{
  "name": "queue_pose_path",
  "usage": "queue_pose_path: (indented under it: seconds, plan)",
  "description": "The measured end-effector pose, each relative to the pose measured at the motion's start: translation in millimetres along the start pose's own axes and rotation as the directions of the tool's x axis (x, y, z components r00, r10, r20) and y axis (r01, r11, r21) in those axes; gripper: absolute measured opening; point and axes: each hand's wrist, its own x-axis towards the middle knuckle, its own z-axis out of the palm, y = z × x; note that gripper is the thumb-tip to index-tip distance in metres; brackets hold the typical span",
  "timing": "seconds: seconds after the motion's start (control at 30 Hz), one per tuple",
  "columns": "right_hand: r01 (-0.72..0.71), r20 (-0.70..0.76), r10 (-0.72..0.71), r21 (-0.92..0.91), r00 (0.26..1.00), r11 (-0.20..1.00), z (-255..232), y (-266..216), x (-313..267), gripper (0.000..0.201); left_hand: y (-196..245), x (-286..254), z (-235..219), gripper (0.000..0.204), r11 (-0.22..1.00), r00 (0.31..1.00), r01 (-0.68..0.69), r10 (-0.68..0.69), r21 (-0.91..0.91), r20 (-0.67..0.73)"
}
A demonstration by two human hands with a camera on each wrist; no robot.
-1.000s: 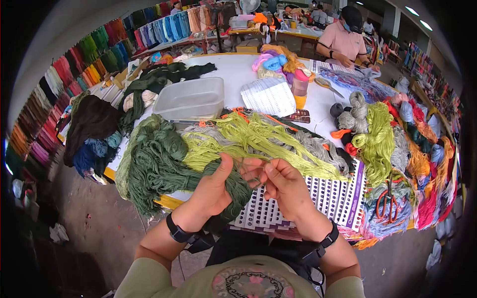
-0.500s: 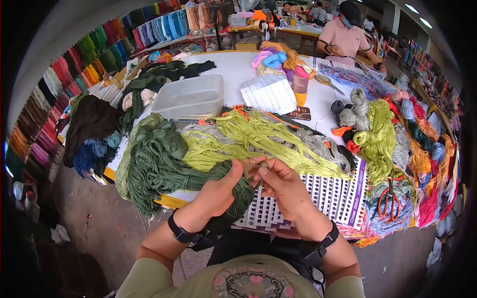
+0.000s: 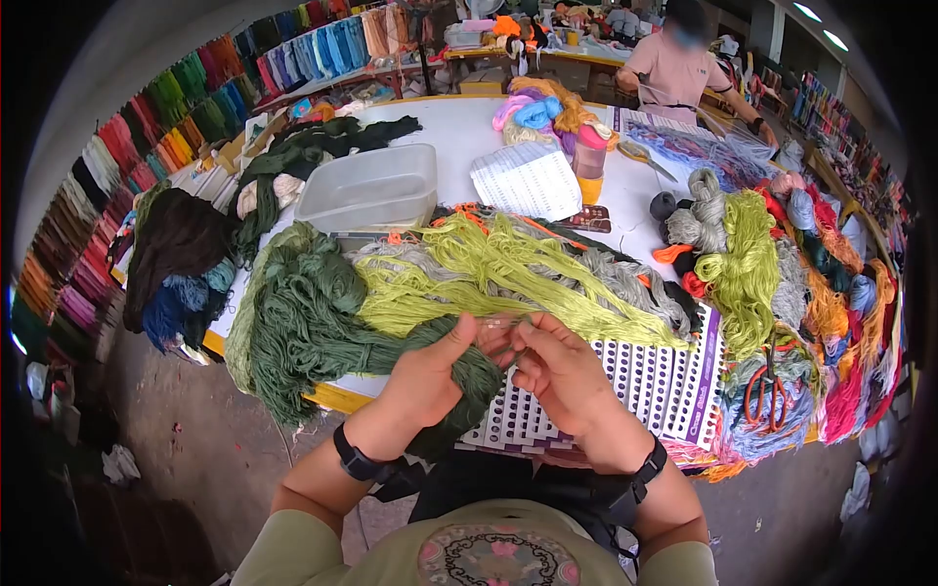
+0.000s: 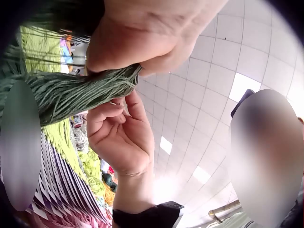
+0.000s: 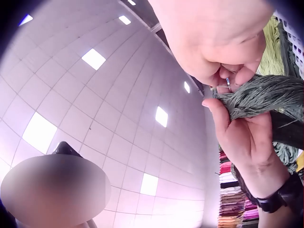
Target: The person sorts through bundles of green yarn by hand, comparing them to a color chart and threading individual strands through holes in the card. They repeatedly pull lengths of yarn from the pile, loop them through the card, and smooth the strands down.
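A dark green yarn skein [image 3: 469, 376] runs from the large green pile [image 3: 313, 322] into my left hand [image 3: 427, 383], which holds its looped end between thumb and fingers. My right hand [image 3: 567, 379] meets it at that end, thumb and forefinger pinching a thin strand. In the left wrist view the skein [image 4: 85, 92] lies under the left hand [image 4: 142, 38], with the right hand [image 4: 124, 137] beyond. The right wrist view shows the right hand's curled fingers [image 5: 244, 71] beside the skein end, and the left hand [image 5: 249, 142] cradling it.
Lime green yarn [image 3: 528, 273] and punched cards [image 3: 635, 386] lie beyond and beside the hands. Further back are a clear plastic tub [image 3: 371, 186], a printed sheet [image 3: 528, 183] and a cup [image 3: 589, 161]. Orange-handled scissors [image 3: 765, 396] rest on yarn at right. Another person [image 3: 679, 73] works across the table.
Both hands have stayed close together at the skein's end, shifting slightly; the left hand has moved a little right and the fingertips have drawn closer. The person across the table has moved their arms.
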Motion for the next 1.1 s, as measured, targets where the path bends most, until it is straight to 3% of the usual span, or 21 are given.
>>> queue_pose_path:
  seconds: [0.1, 0.17, 0.23, 0.3, 0.37, 0.4, 0.5, 0.57, 0.63, 0.7, 0.83, 0.9, 0.93, 1.0, 1.1]
  plan:
    - [-0.011, -0.052, 0.007, -0.075, 0.999, 0.997, 4.9, -2.8, -1.8, 0.01, -2.2, -0.6, -8.2, 0.08, 0.989, 0.998, 0.02, -0.028, -0.149, -0.049]
    - [-0.032, -0.054, 0.024, -0.151, 0.998, 0.988, 2.6, -1.3, -0.7, 0.011, -5.9, -0.1, -14.0, 0.08, 0.979, 0.992, 0.005, 0.02, -0.202, 0.122]
    - [-0.055, -0.058, 0.043, -0.226, 0.997, 0.973, 4.0, 0.5, -0.9, 0.013, -7.1, -1.5, -9.4, 0.079, 0.993, 0.995, -0.012, 0.023, -0.115, 0.093]
    - [-0.04, -0.052, 0.017, -0.478, 0.999, 0.877, 9.7, 2.8, -1.8, 0.015, -8.7, -2.0, -4.2, 0.078, 0.999, 0.997, -0.027, 0.028, -0.026, 0.065]
    - [-0.003, -0.026, -0.01, -0.475, 1.0, 0.88, 6.6, 7.3, 0.0, 0.016, -10.2, -2.2, -0.9, 0.076, 0.956, 0.991, -0.137, 0.131, 0.261, 0.04]
    - [0.033, 0.0, -0.037, -0.472, 0.999, 0.881, 5.3, 8.4, 0.7, 0.017, -11.0, -1.8, -2.1, 0.076, 0.956, 0.991, -0.136, 0.129, 0.261, 0.043]
    - [0.003, -0.039, -0.021, -0.412, 0.999, 0.911, 4.7, 6.1, -0.6, 0.015, -10.5, -1.6, -4.1, 0.07, 0.986, 0.995, -0.093, 0.088, 0.137, 0.044]
    - [0.015, -0.049, -0.033, -0.343, 0.998, 0.939, 4.4, 8.3, -0.4, 0.014, -3.8, -5.3, 0.5, 0.056, 0.999, 1.0, -0.008, 0.008, -0.049, -0.004]
    - [0.029, -0.061, -0.048, -0.274, 0.997, 0.961, 4.3, 8.4, -0.7, 0.012, -7.2, -6.4, -5.7, 0.055, 0.999, 0.999, 0.004, -0.006, -0.042, -0.038]
    - [0.014, -0.023, -0.015, -0.068, 1.0, 0.998, 4.8, 6.5, -1.4, 0.009, -10.7, -4.8, -14.0, 0.054, 0.999, 0.997, 0.017, -0.02, -0.035, -0.072]
    - [0.002, -0.062, -0.009, -0.115, 0.998, 0.993, 1.2, 6.5, -0.1, 0.01, -11.1, -3.3, -17.5, 0.067, 0.982, 1.0, 0.002, 0.002, -0.186, 0.017]
    - [-0.044, -0.097, 0.01, -0.353, 0.995, 0.935, 2.2, 7.4, 0.4, 0.01, -10.0, -5.4, -13.8, 0.069, 0.968, 0.999, -0.019, 0.03, -0.252, 0.04]
    - [-0.046, -0.097, 0.013, -0.352, 0.995, 0.935, 2.1, 8.4, -0.1, 0.01, -10.2, -7.0, -11.5, 0.071, 0.978, 0.999, -0.032, 0.037, -0.205, 0.021]
    - [0.009, 0.003, -0.009, -0.637, 1.0, 0.771, 0.5, 9.8, -1.7, 0.019, -11.0, -8.0, -9.4, 0.072, 0.987, 0.999, -0.045, 0.045, -0.156, 0.002]
    - [0.038, 0.014, -0.037, -0.585, 0.999, 0.81, -5.1, 13.6, -0.5, 0.022, -11.2, -7.1, -9.1, 0.068, 0.997, 1.0, -0.025, 0.025, -0.069, 0.007]
